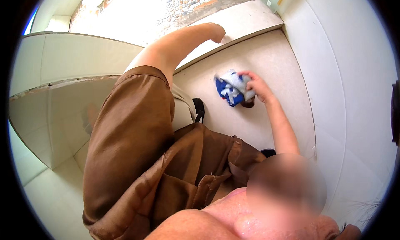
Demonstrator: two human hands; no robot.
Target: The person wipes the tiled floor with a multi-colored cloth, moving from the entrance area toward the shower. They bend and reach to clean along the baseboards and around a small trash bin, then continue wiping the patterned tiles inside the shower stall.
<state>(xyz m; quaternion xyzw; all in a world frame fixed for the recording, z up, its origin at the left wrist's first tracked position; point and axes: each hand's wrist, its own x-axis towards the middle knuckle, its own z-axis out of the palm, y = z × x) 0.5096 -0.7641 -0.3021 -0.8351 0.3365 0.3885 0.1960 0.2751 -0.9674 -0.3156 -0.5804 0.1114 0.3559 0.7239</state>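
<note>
My right hand (259, 87) reaches down with its fingers curled onto a bunched cloth (231, 87), patterned in white, grey and blue. A little red shows at the cloth's lower left. The cloth is slightly blurred, on or just above the pale floor. Against its lower right edge is a small dark brown thing (249, 103), mostly covered. My left arm stretches forward from a loose brown sleeve. At its end my left hand (216, 32) is bent down at the white ledge (246, 23), its fingers hidden.
A tiled low wall (83, 54) with a rough top edge runs along the left. White wall panels (333, 73) rise on the right. Beyond the ledge lies a pebble-mosaic floor (183, 6) in bright light. A black sandal (199, 110) is on my foot, near the cloth.
</note>
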